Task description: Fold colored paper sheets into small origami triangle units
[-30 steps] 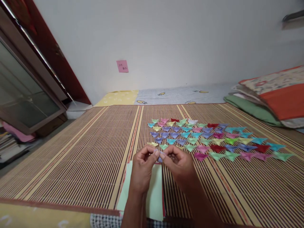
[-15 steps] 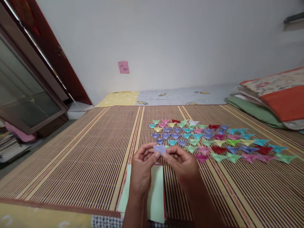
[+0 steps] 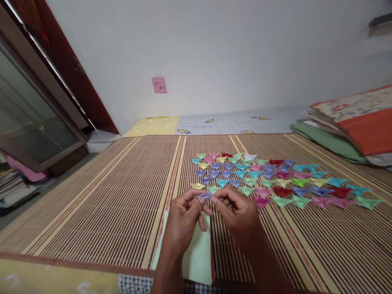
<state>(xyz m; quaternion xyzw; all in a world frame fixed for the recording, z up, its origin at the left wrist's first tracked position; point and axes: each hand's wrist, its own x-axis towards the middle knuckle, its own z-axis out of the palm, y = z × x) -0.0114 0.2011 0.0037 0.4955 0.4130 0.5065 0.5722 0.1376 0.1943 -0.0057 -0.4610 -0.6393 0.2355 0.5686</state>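
A small folded piece of purple paper is pinched between both hands, low in the middle of the view. My left hand grips its left end with thumb and forefinger, other fingers partly extended below. Its right end is between the thumb and fingers of my right hand. Under my left hand lies a stack of light green paper with a red edge showing. Beyond and right of the hands, several rows of small folded paper shapes in many colours lie on the striped mat.
Folded bedding and a green cushion lie at the right. A pink note is stuck to the wall. At the left are a dark red door, a glass-panelled cabinet and piled books.
The purple paper has tilted and shows a narrower, pointed shape. My left hand's lower fingers have stretched out below it. A yellow folded shape beyond the hands now shows.
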